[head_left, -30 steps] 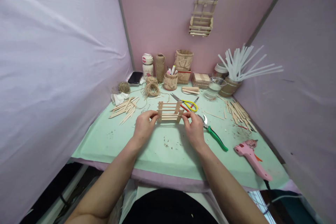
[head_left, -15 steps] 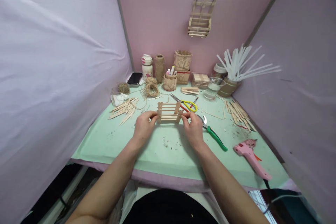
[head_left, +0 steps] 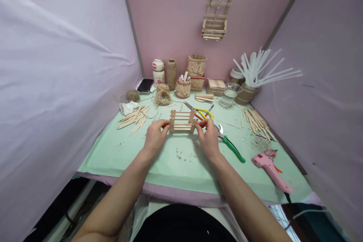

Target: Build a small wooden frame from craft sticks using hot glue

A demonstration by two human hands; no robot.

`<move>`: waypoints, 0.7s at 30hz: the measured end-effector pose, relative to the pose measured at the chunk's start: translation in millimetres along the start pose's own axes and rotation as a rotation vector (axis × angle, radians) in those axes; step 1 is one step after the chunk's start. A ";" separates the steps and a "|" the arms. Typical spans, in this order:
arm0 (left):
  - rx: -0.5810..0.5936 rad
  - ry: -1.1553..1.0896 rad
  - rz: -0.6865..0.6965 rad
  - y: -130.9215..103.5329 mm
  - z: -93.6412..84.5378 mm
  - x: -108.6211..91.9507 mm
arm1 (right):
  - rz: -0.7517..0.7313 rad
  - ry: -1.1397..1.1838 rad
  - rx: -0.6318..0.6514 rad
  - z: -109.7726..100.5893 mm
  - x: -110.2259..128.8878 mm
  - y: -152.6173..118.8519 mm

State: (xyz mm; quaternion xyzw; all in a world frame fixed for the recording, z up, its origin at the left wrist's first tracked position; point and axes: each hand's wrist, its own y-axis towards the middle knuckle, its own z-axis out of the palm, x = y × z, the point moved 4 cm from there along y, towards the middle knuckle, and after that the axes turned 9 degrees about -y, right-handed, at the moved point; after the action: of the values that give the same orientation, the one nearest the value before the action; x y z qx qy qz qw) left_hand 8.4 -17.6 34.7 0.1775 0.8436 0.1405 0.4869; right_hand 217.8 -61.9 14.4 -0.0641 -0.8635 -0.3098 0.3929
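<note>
A small frame of wooden craft sticks stands at the middle of the table, with slats at the back and lower slats across the front. My left hand pinches its left end between thumb and fingers. At the opposite end my right hand does the same. Just behind the frame lie yellow-handled scissors, partly hidden by it. Green-handled pruning shears rest to the right of my right hand, their other handle hidden.
A pink glue gun lies at the right. Loose craft sticks are piled left and right. Twine, a stick-covered pen cup, a plastic cup of water and white glue sticks stand along the back.
Both hands keep their hold on the stick frame, which stays in place. Only the camera view has shifted very slightly.
</note>
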 end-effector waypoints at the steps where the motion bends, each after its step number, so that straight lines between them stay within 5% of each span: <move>1: 0.003 -0.003 0.003 0.2 0.1 0.7 | -0.013 0.006 0.011 0.0 0.6 0.3; 21: 0.034 -0.237 -0.014 11.7 5.4 15.3 | -0.063 0.042 0.105 5.9 -3.6 6.6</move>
State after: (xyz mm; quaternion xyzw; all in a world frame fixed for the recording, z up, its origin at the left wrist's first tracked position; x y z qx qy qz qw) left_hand 8.0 -0.1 25.1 0.1952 0.7836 0.1007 0.5812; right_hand 218.9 -52.7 12.1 -0.0097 -0.8718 -0.2774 0.4037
